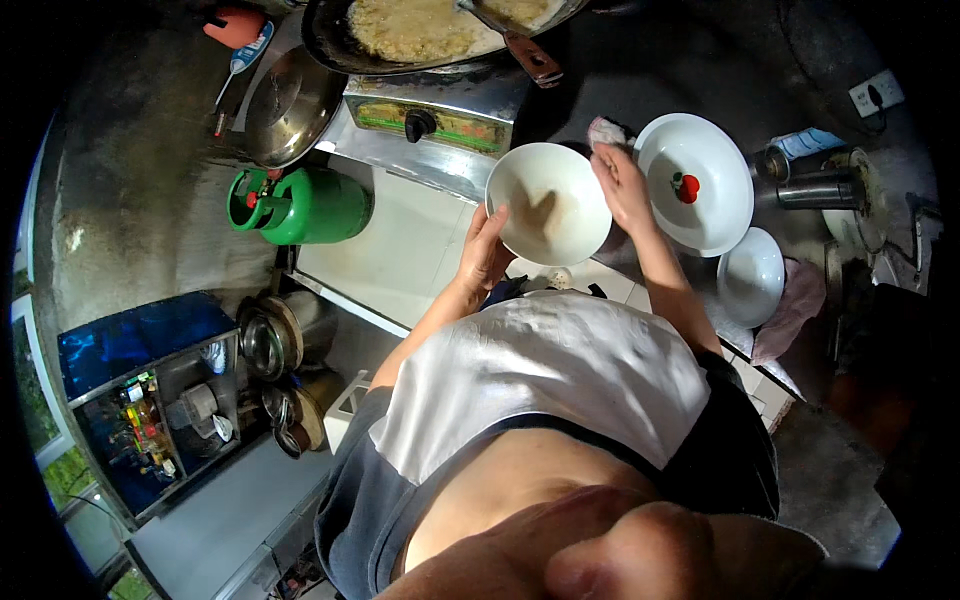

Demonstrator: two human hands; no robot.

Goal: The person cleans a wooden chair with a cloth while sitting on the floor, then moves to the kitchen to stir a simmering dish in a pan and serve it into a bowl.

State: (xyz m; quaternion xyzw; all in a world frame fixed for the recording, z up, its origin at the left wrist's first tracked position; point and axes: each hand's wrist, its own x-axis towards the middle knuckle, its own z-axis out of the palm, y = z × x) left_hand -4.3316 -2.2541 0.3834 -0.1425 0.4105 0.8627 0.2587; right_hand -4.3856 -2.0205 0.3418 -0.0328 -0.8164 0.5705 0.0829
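Observation:
A white bowl (552, 235) is tilted in front of me, its inside facing up with a little pale residue or shadow in it. My left hand (484, 248) grips its left side, thumb over the rim. My right hand (622, 188) is closed at the bowl's right rim, its fingers pressed together. A small pink-and-white packet or cloth (606, 131) shows just beyond those fingers; whether they hold it I cannot tell. To the right stands a white basin (715, 230) with a red fruit picture inside. A smaller white bowl (752, 278) sits nearer me.
A wok (330, 55) of bubbling yellowish food, with a wooden-handled spatula (531, 57), sits on a gas stove (430, 120). A metal lid (292, 108) and green gas cylinder (325, 206) are at left. A pink cloth (797, 308) and metal container (820, 190) lie right.

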